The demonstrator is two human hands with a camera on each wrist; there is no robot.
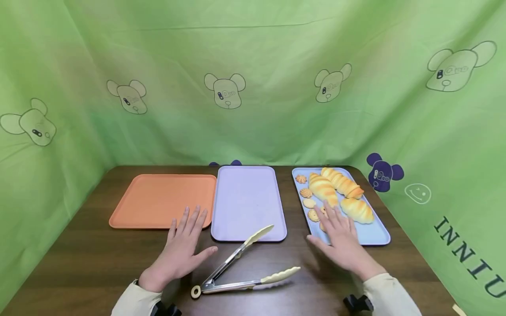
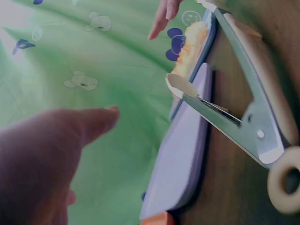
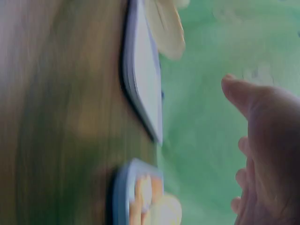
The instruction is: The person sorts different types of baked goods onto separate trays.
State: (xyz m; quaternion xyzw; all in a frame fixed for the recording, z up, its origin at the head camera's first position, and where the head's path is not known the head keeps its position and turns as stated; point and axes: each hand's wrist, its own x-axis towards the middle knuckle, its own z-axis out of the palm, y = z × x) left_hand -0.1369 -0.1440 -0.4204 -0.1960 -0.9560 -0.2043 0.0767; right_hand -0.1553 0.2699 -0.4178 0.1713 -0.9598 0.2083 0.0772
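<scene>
Green cloth printed with mouse-like heads is hanging behind a dark brown tabletop, and we are looking down across it, taking the tongs as the centre of our clock. These tongs are lying on the wood with their arms spread apart, their ring sitting toward 8 o'clock, one cream tip pointing to about 2 and the other almost to 3. We are seeing the purple tray at 12, the orange tray just beside it at 10, and the blue tray at 2. Three bread rolls are resting on the blue tray, while small cookies are lining its 9 o'clock side. We are finding the left hand between 9 and 10, spread wide and holding nothing, its fingertips overlapping the orange tray's near edge. Between 2 and 3, the right hand is hovering over the blue tray, likewise wide and gripping nothing, partly hiding the cookies from our head view.
</scene>
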